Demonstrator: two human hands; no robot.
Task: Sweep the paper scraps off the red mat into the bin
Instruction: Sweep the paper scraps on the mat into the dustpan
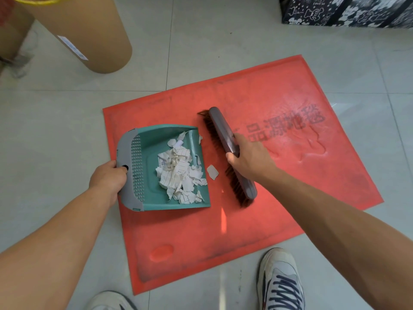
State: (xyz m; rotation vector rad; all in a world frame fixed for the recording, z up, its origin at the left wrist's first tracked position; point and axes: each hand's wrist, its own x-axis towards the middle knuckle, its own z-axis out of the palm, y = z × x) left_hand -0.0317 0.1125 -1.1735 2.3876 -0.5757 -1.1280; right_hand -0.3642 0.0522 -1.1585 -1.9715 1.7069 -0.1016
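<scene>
The left hand [107,177] grips the dustpan [165,168] at its handle; the right hand [248,157] clasps the brush [225,139]. The scraps [178,173] look featherlight, so the pan likely needs level carrying.

Large dark Chinese characters run across the red mat [245,220] toward its far right corner, worn and seen upside down; "品" and "源" can be made out, the rest too smeared to read. One paper scrap [162,163] in the teal dustpan [154,198] carries small blue print, too small to read. A white label [72,47] on the brown cardboard tube [93,36] shows faint blue marks, not legible. The dark patterned box [344,11] bears tiny white lettering, unreadable.
</scene>
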